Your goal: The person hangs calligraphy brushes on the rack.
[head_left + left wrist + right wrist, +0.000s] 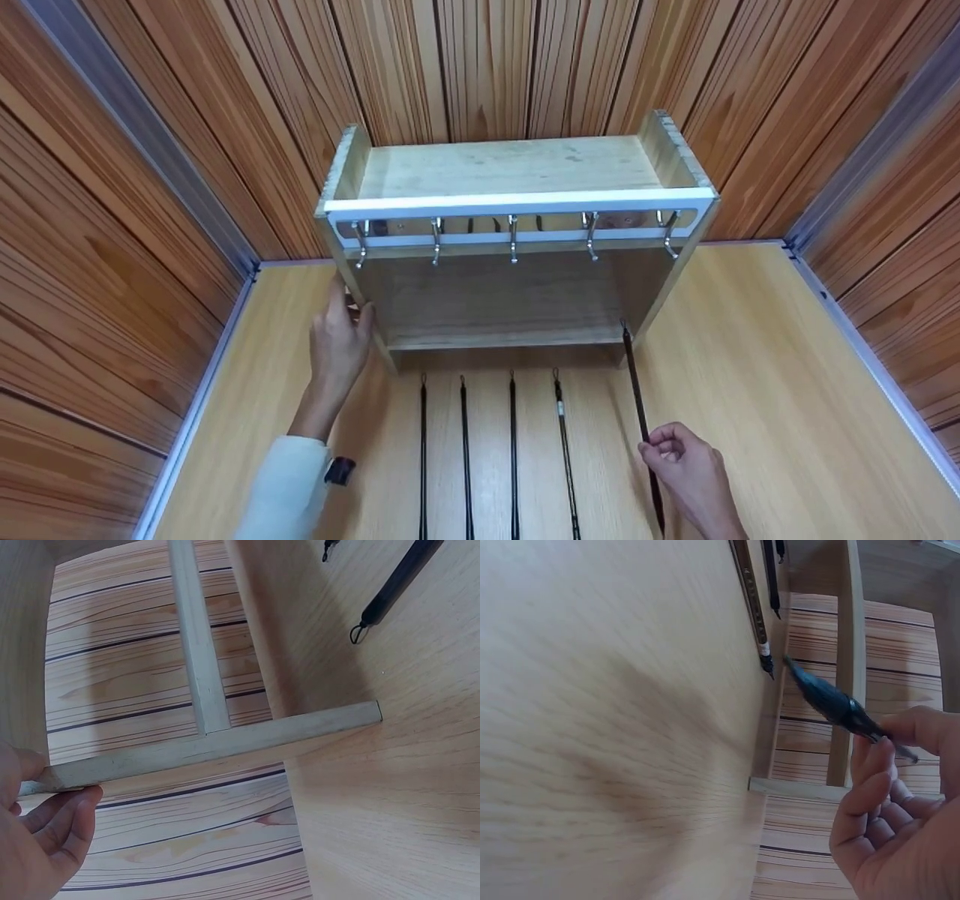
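Observation:
A small wooden shelf rack stands at the back, with a white rail of metal hooks across its front. My left hand grips the edge of its left side panel, thumb on one face and fingers on the other. Between thumb and fingertips my right hand pinches a dark calligraphy brush. The brush's hanging loop points up toward the rack's right side, below the rightmost hook. In the right wrist view its dark bristle head points away from the hand.
Several more slim brushes lie side by side on the light wooden tabletop, loops toward the rack. Wood-plank walls close in the back and both sides, with metal edging along the tabletop.

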Demonstrator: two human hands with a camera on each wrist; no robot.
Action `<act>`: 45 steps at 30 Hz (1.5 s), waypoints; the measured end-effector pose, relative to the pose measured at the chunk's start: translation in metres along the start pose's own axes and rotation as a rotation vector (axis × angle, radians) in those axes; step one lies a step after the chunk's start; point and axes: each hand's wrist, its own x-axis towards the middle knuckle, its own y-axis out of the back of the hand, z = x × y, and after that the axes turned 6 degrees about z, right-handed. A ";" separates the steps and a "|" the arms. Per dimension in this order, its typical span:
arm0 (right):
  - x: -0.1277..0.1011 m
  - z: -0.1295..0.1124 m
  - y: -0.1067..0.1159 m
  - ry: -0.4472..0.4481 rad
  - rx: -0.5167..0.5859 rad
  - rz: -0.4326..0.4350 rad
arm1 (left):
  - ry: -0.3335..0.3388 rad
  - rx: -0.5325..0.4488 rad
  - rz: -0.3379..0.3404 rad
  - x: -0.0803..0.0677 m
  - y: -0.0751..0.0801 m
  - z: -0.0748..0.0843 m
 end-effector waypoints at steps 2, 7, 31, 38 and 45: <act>0.001 0.000 -0.001 0.049 0.026 0.032 | -0.010 0.007 0.007 0.000 0.000 0.000; 0.002 0.000 -0.003 0.114 0.063 0.082 | -0.008 0.022 0.009 0.000 0.000 0.000; 0.013 -0.019 0.011 0.211 0.172 0.218 | -0.071 0.041 0.035 -0.001 -0.003 -0.002; 0.014 -0.025 0.015 0.220 0.201 0.231 | -0.065 0.049 0.045 -0.002 -0.004 -0.002; 0.015 -0.029 0.018 0.251 0.222 0.263 | -0.060 0.050 0.048 -0.001 -0.004 -0.001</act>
